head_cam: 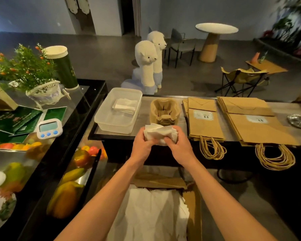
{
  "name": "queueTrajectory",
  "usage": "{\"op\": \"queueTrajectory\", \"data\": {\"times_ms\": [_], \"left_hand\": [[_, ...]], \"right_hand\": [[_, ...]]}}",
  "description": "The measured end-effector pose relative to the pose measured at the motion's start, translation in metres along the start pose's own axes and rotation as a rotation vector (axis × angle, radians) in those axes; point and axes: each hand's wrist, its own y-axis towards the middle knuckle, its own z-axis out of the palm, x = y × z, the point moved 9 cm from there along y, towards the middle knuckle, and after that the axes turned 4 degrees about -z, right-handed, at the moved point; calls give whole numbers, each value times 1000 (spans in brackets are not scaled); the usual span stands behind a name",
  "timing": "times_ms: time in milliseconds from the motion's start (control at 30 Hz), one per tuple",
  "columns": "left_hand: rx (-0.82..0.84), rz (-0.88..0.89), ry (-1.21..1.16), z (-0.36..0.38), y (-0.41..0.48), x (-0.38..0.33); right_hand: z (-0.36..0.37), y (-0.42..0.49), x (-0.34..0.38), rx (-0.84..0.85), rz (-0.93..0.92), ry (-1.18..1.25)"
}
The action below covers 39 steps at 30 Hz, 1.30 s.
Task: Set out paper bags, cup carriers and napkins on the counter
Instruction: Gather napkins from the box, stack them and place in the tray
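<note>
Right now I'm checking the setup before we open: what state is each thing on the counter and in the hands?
Left hand: grips napkin bunch.
Right hand: grips same bunch.
Napkin bunch: crumpled, held above counter edge.
Tub: lidless, holds folded napkins at far end.
Carriers: nested stack, on counter.
Small bags: flat stack, handles over edge.
Large bags: flat stack, handles over edge.

the white label (204, 115) on the left stack of paper bags (206, 131), right of centre in the frame, reads "66". the second label (256, 119), on the right stack of paper bags (261, 131), bears dark digits too blurred to read. print on the green leaflets (14, 120), at the left, is too small to read.
</note>
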Motion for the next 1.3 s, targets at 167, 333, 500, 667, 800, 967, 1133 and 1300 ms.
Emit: {"op": "queueTrajectory", "data": {"times_ms": [167,333,500,667,800,967,1133,1300], "left_hand": [[-4,32,53,6,21,-11],[-17,16,67,7,38,-8],[-24,10,63,11,55,-13],[-53,31,82,14,73,-19],[-56,36,137,15,82,-17],[32,56,154,21,76,-7],[19,96,194,17,77,-6],[14,90,184,16,78,-4]], "right_hand": [[-5,20,-2,35,-35,-45],[-4,39,-11,53,-33,-31],[-6,60,-14,61,-34,-35],[-7,79,-14,74,-42,-39],[-7,89,-15,93,-37,-19],[1,74,-33,14,21,56],[-17,72,-31,-244,-87,-9],[-24,71,-17,-255,-293,-193]]}}
